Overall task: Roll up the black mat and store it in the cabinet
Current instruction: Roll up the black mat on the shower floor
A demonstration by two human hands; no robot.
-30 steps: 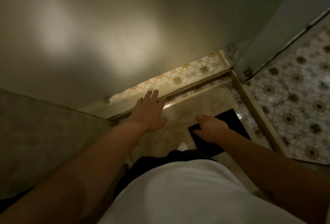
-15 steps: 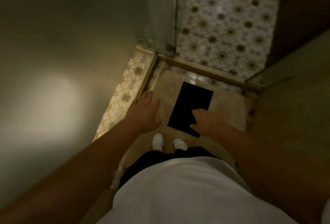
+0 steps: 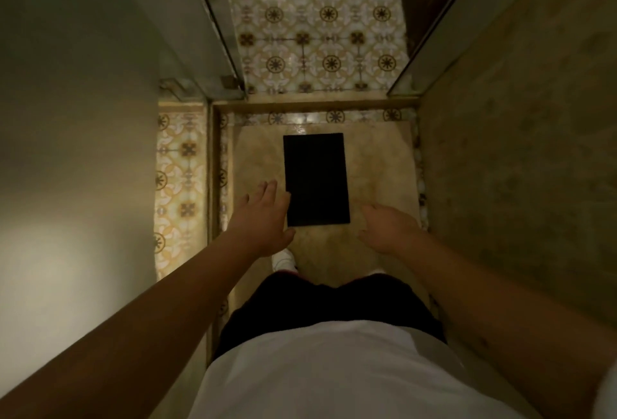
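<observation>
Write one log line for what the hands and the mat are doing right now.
mat: flat on floor, unrolled | left hand: open, beside mat | right hand: open, holds nothing | step: rolling not begun

Dim, warm yellow-green cast overall. Soft bright patch glows on left wall (image 3: 50, 251); tiles (image 3: 180, 185) beside it lit brightest. Mat (image 3: 315, 180) reads as flat black, no texture. Whole frame soft, grainy; arms blurred at bottom. Wide-angle bends walls outward at edges.
</observation>
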